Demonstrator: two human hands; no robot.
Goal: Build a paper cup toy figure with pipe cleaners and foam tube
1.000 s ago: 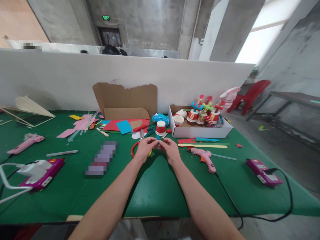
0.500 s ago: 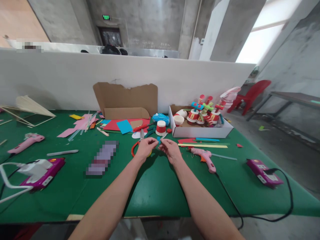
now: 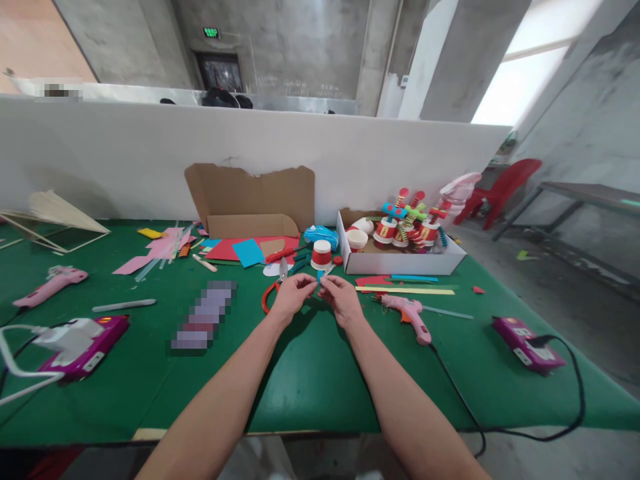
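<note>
A small blue paper piece (image 3: 320,274) is pinched between the fingertips of both hands, above the middle of the green table. My left hand (image 3: 296,297) is closed on its left side, over the handles of orange-red scissors (image 3: 269,297). My right hand (image 3: 342,300) is closed on its right side, fingers bent. Just behind the fingertips stands an upside-down red and white paper cup (image 3: 321,255). A small red round piece (image 3: 338,261) lies beside the cup.
A pink glue gun (image 3: 410,313) with its cord lies right of my hands. Behind it, a white box (image 3: 405,264) holds cup figures. Left are a blurred-out flat object (image 3: 205,317), paper scraps (image 3: 165,248) and a power strip (image 3: 100,350). Cardboard (image 3: 255,200) stands at the back.
The blue piece has turned slightly between my fingertips and sits a little higher. Both hands stay nearly in place. The view has shifted very slightly.
</note>
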